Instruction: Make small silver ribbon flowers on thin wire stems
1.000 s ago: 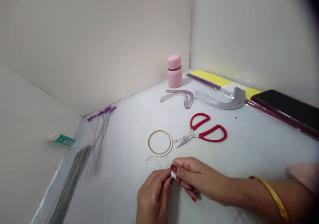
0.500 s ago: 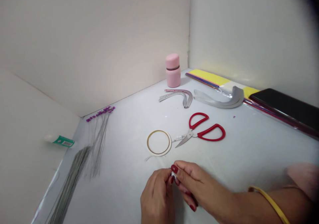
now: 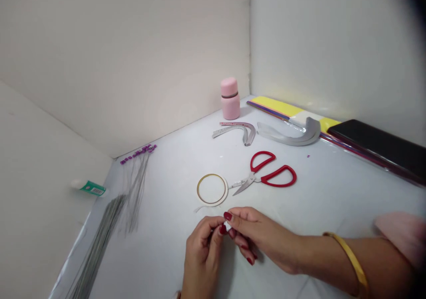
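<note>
The two hands have come up a little, closer to the white tape roll (image 3: 213, 202). The left hand (image 3: 203, 250) and the right hand (image 3: 256, 232) are close together, and their fingertips (image 3: 227, 216) pinch a small white bit (image 3: 227, 225), mostly hidden between them. The bit is just in front of the roll, and the red scissors (image 3: 253, 178) lie beside the roll. Some thin wires (image 3: 136, 188) have purple beads (image 3: 138, 151) at their tips. A bunch of bare wires (image 3: 106, 232) lies next to them, with no beads that show. The pink jar (image 3: 230, 99) has its lid on, so nobody can see what is in it.
</note>
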Available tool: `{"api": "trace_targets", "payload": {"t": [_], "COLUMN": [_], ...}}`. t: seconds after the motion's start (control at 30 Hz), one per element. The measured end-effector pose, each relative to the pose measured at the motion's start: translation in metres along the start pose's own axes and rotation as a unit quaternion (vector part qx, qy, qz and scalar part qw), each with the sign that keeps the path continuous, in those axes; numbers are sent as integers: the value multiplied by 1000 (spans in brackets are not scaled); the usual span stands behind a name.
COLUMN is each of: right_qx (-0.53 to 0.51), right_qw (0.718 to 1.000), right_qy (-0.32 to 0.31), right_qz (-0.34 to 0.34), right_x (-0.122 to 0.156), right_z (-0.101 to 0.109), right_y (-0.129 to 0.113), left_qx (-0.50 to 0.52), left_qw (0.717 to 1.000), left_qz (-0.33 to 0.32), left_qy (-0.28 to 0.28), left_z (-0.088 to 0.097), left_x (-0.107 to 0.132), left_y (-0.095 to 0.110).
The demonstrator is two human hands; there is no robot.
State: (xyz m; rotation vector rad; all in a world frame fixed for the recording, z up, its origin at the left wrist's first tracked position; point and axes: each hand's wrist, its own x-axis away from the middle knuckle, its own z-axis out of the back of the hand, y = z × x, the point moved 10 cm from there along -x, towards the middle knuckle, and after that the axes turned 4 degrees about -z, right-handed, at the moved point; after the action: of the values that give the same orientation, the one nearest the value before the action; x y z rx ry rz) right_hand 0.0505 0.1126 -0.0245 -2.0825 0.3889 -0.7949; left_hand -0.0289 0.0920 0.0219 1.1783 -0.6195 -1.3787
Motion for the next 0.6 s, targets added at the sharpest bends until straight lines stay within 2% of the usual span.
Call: {"api": "trace_targets", "payload": {"t": [0.1, 0.27, 0.4, 0.53, 0.6], "right_qx": [5, 38, 51, 30, 17], "right_qw": [1000, 998, 998, 999, 998], "right_qy": [15, 42, 12, -35, -39], "right_qz": [10, 33, 28, -23, -44], "right_x": [0, -3, -5, -6, -6], "right_z": [3, 6, 4, 1, 1], "right_y": [-1, -1, 1, 7, 9], "left_qx": [-14, -64, -84, -68, -65], "left_qw": [1000, 993, 992, 994, 995], "left_qz": [-3, -87, -97, -81, -79], "left_qy": [28, 38, 19, -10, -19], "left_z": [7, 8, 5, 3, 2], "left_x": [2, 9, 8, 5, 4], "left_y": [2, 17, 15, 10, 9]}}
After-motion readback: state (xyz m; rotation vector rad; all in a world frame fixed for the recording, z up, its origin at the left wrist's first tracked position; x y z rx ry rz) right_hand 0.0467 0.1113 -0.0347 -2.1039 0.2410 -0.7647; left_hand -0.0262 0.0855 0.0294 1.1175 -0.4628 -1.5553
